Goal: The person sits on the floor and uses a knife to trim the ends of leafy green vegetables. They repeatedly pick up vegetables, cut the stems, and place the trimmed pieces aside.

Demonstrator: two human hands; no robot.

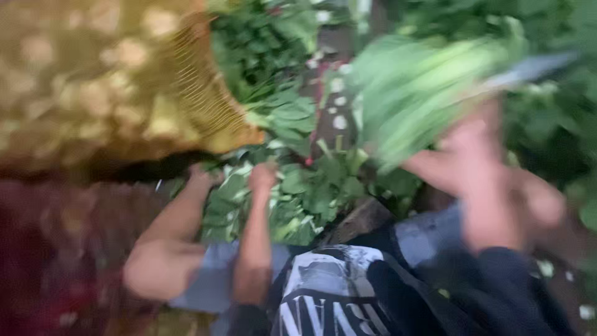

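Right hand (pixel 491 180): blurred, far right, at a pale green bunch (pixel 416 93); finger state cannot be told. Left hand: not identifiable. Another person's hands (pixel 261 177) press leafy greens (pixel 305 199) at centre. Sack (pixel 106 81) far left.

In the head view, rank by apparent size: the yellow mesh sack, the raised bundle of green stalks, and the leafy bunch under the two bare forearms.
1. Yellow mesh sack, by far the largest.
2. Raised bundle of green stalks.
3. Leafy bunch.
The last two look close; motion blur and nearness to the camera make their order unsure.
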